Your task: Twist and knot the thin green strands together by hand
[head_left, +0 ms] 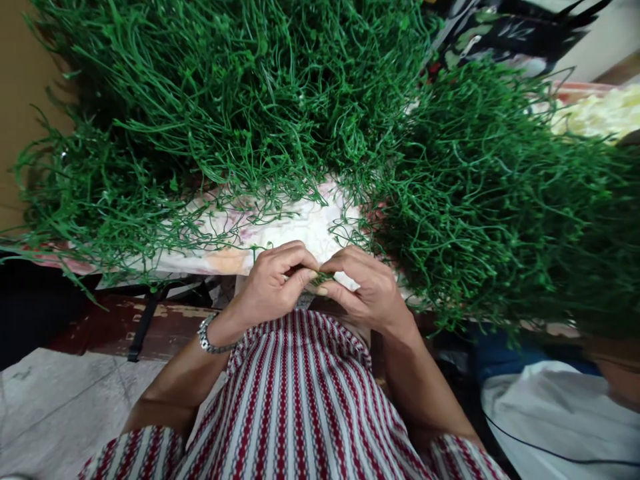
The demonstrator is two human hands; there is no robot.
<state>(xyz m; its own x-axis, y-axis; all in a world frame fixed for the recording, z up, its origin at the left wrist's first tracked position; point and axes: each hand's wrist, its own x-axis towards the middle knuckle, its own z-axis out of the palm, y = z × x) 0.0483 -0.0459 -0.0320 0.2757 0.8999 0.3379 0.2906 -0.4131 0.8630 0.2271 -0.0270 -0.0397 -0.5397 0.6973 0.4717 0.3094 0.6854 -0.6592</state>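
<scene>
Down near, looking over a striped garment; just past it, pinching a small green piece in the fingertip grip of left hand and right hand at once! Beyond, seeing patterned cloth, then thin green stems heaped thick left and right. Far right, spotting a dark bag.

A short-sleeved top striped in red, white and dark is worn; the left wrist is ringed by a silver-coloured link band.
</scene>
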